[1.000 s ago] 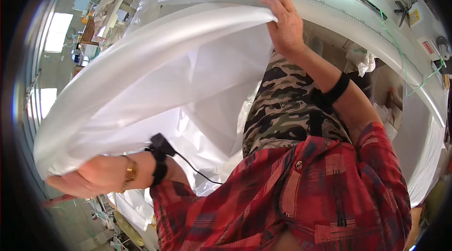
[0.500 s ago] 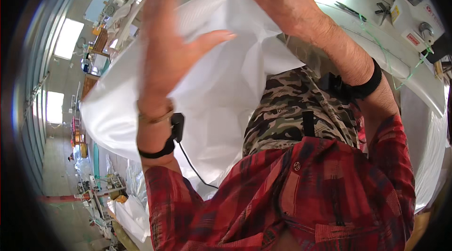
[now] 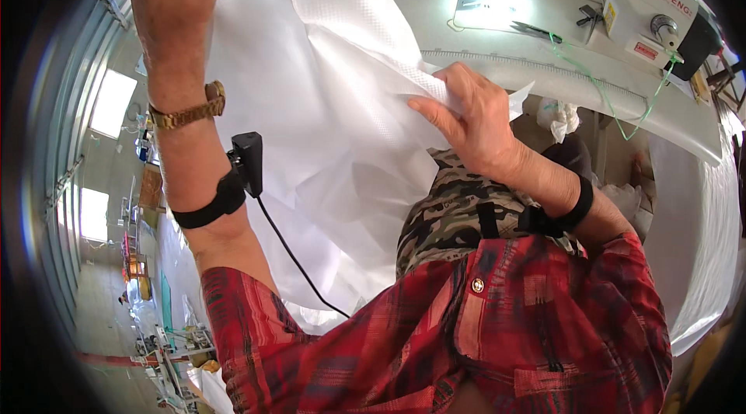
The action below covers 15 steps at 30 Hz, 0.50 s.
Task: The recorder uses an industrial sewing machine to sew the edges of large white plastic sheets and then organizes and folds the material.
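A large white sheet of textured woven material (image 3: 264,64) hangs in front of me and drapes down over my lap. My right hand (image 3: 483,123) is closed on its folded edge, with the thumb on the near side and the fingers behind. At the upper left, my left hand (image 3: 177,6) is raised along the sheet's far left side. Its fingers lie beyond the top of the picture, so whether it grips the material is hidden.
A sewing machine (image 3: 622,18) with a lit needle area stands on the white table at the upper right. Dark thread snips (image 3: 536,30) lie on its bed. Loose green thread (image 3: 602,88) hangs over the table edge. A black cable (image 3: 291,255) runs from my left forearm.
My left hand has moved up and left, out to the picture's edge. My right hand has come down toward me, holding the sheet's edge. More of the sewing machine shows.
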{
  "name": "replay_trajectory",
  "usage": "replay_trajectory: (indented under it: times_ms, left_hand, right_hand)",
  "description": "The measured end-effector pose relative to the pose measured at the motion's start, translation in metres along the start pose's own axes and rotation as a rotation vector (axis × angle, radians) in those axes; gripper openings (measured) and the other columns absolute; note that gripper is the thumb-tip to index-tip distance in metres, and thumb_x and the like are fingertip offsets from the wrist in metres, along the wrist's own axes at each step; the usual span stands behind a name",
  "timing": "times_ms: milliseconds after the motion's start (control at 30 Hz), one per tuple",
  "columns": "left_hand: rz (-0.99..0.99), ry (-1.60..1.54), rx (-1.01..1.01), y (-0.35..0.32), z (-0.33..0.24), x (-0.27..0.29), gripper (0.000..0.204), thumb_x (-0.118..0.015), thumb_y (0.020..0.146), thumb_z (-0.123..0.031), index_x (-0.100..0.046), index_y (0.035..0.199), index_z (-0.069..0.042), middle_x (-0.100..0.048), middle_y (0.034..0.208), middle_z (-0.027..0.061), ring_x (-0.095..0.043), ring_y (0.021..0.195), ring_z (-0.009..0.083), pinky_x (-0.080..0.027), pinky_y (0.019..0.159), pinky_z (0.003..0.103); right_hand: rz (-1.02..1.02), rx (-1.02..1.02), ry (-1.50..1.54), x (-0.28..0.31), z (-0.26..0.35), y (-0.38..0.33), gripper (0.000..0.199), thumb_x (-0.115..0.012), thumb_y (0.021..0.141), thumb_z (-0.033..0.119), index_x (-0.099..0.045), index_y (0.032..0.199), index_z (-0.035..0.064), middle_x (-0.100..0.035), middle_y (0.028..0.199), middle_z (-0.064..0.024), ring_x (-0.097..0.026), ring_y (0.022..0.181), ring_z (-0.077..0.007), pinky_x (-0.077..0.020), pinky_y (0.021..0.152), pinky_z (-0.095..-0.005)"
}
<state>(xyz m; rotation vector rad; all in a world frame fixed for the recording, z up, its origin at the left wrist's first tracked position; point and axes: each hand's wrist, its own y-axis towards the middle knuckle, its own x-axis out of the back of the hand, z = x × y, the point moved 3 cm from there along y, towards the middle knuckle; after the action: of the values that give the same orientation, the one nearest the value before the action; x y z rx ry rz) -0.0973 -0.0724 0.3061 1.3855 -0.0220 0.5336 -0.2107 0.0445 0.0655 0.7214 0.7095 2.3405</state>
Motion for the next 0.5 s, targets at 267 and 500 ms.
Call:
replay_trajectory:
  times_ms: [267, 500]
  left_hand:
    - [0.081, 0.021, 0.097, 0.052, -0.019, 0.001, 0.014, -0.068, 0.083, -0.009, -0.07, 0.089, 0.004, -0.065, 0.068, 0.005, -0.057, 0.058, 0.0107, -0.044, 0.052, 0.028]
    - [0.11, -0.201, 0.08, 0.073, 0.004, -0.004, 0.016, -0.069, 0.085, -0.009, -0.073, 0.096, 0.002, -0.071, 0.077, 0.0063, -0.065, 0.069, 0.0115, -0.05, 0.061, 0.025]
  right_hand:
    - [-0.447, 0.56, -0.606, 0.053, 0.027, 0.018, 0.036, -0.076, 0.078, 0.034, -0.063, 0.102, 0.0101, -0.056, 0.094, -0.0031, -0.053, 0.087, -0.021, -0.0366, 0.08, -0.0371]
    - [-0.353, 0.409, -0.496, 0.046, 0.026, 0.035, 0.027, -0.073, 0.083, 0.033, -0.061, 0.085, 0.0089, -0.057, 0.075, -0.0047, -0.055, 0.069, -0.0225, -0.0401, 0.071, -0.037]
